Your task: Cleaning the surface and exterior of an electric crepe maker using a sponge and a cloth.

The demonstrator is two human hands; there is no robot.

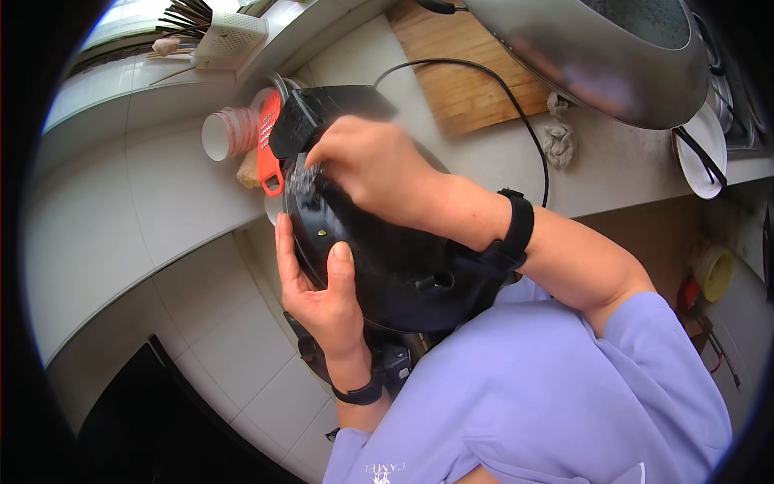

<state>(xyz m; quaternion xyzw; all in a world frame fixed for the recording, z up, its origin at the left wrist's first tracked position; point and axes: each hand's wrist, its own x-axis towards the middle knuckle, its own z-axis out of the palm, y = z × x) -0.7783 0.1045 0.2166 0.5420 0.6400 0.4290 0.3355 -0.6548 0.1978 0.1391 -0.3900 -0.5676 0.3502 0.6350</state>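
A round black electric appliance [387, 260], perhaps an electric griddle, is held tilted in front of my body. My left hand [326, 302] grips its left rim, with the thumb on the black surface and the fingers around the edge. Pinched in my right hand [375, 163] is a silvery steel wool scourer [304, 178], pressed to the surface near the far edge. My right hand is slightly blurred. A black housing block [329, 112] stands at the appliance's far side. A small yellow mark and a dark hole show on the black face.
Beyond the appliance are a red grater [269, 139] and stacked paper cups [227, 134]. A black cord [508, 91] crosses a wooden cutting board [471, 78]. To the right are a large metal wok [604, 78], a rag [559, 145] and a plate [695, 172] with black chopsticks.
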